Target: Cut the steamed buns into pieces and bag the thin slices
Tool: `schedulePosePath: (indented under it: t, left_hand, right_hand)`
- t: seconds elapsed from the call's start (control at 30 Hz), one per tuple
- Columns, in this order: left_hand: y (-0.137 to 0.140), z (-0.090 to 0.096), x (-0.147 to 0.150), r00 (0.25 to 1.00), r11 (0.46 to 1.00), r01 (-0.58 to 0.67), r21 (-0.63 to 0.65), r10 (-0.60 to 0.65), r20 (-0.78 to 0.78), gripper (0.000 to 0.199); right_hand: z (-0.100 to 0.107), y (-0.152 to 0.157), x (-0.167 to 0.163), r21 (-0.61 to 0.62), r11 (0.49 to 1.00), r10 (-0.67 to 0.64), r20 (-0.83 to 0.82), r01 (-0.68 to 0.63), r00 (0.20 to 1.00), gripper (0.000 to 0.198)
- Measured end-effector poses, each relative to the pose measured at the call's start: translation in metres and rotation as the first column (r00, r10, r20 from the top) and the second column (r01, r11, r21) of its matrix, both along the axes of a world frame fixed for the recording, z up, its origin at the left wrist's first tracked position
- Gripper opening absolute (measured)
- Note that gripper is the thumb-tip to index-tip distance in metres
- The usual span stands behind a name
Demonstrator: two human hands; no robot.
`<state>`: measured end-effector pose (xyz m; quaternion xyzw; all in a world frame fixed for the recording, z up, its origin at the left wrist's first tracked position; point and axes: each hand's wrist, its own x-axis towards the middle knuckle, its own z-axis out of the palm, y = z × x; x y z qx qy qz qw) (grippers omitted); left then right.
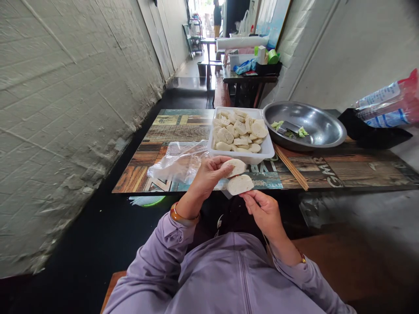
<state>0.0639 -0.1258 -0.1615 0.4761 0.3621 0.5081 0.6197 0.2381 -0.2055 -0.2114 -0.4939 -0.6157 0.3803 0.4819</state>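
Just above the table's (183, 133) near edge, the left hand (209, 174) pinches an upper slice (239, 166) and the right hand (263, 211), fingertips closed on what seems a thin stick (267, 244), meets a lower slice (240, 185), apparently mid-skewering, which calls for steady, aligned pressure.

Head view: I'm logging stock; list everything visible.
tub: 1, white, centre
loose slices: many, cream, in tub
held slices: 2, white, at hands
film: 1, clear, left of tub
bowl: 1, silver, right of tub
scraps: few, green, in bowl
sticks: several, tan, by bowl
holder: 1, black, far right
packets: unclear, red, in holder
table: 1, multicoloured, under tub
far table: 1, dark, background
person: 1, dark top, far back
walls: 2, pale, both sides
bangle: 1, amber, left wrist
left hand: 1, bare, on upper slice
right hand: 1, bare, at lower slice
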Motion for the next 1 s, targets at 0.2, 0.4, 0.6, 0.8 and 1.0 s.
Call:
schedulePosePath:
  t: [0.2, 0.4, 0.6, 0.8, 1.0]
  left_hand:
    - [-0.004, -0.002, 0.004, 1.000, 1.000, 0.000, -0.008, 0.000, -0.014, 0.038]
    - [-0.009, -0.007, 0.010, 0.999, 0.998, -0.054, -0.019, 0.054, 0.003, 0.037]
    - [-0.009, -0.007, 0.005, 0.988, 0.990, -0.025, -0.142, 0.046, 0.150, 0.050]
    - [-0.013, -0.011, 0.014, 0.971, 0.976, 0.032, -0.216, 0.022, 0.240, 0.052]
    - [-0.020, -0.014, 0.025, 0.973, 0.976, 0.004, -0.218, 0.047, 0.226, 0.044]
  right_hand:
    - [0.003, 0.002, -0.002, 0.157, 0.985, -0.093, 0.113, 0.074, 0.989, 0.025]
    - [-0.001, 0.006, -0.003, 0.330, 0.937, -0.189, 0.203, 0.115, 0.961, 0.025]
    - [-0.002, 0.007, 0.000, 0.346, 0.931, -0.201, 0.223, 0.116, 0.954, 0.026]
    - [-0.008, 0.005, -0.001, 0.338, 0.937, -0.178, 0.243, 0.088, 0.954, 0.024]
    - [-0.006, 0.003, 0.003, 0.200, 0.978, -0.101, 0.194, 0.062, 0.976, 0.021]
